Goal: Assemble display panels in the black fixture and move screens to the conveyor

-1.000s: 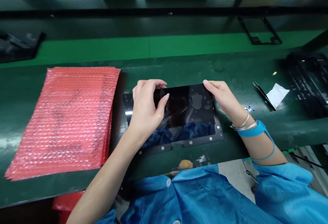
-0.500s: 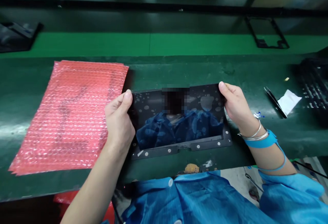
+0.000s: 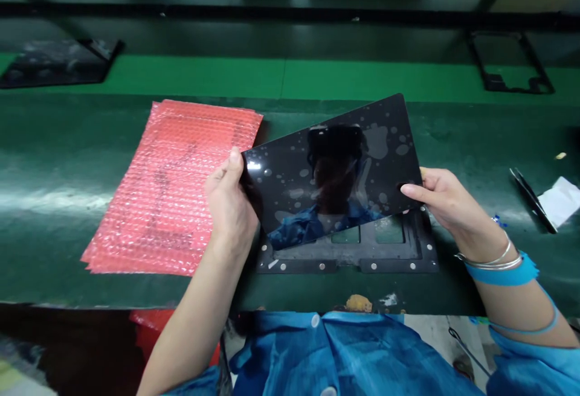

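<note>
A glossy black screen panel (image 3: 290, 172), dotted with pale blotches, is held tilted between both hands, its right end raised. My left hand (image 3: 231, 203) is closed on its left edge, thumb on top. On the lower right edge, my right hand (image 3: 441, 203) pinches the panel with the thumb over the face. Beneath it lies a black frame fixture (image 3: 308, 265) with silver round dots along its border and rectangular openings. The panel hides the frame's upper part. Fingers under the panel are mostly out of sight.
Red bubble-wrap bags (image 3: 176, 185) are stacked on the green bench (image 3: 40, 203) at the left. Black tweezers (image 3: 534, 200) and a white wipe (image 3: 560, 201) lie at the right. A black empty frame (image 3: 512, 64) and a dark panel (image 3: 58, 64) stand at the back.
The panel has lifted off the frame and tilted, exposing the openings below. My right hand has slid from its top right corner to the lower right edge. The view has shifted left.
</note>
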Available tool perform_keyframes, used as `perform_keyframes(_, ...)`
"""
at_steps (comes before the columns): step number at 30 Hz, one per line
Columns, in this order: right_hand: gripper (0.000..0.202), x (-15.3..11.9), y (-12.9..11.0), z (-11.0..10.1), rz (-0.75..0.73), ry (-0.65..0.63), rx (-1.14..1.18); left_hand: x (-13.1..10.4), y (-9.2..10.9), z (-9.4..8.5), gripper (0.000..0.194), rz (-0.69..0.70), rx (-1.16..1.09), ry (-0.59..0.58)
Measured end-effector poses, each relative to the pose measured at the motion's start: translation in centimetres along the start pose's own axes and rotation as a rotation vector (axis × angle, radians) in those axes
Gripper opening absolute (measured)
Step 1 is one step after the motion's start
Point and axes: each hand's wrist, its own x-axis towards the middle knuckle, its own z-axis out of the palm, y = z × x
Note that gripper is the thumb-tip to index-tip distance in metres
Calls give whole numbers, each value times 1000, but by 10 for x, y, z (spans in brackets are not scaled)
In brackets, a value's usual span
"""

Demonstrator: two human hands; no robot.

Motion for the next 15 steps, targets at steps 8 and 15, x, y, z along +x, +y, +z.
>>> perform_keyframes(8,40,8,0,-21,51,173,-1,-26,1,-5,36,197,91,-239)
perform_keyframes(15,37,9,8,-29,128,287,0,-43,12,-11,29,287,144,-346)
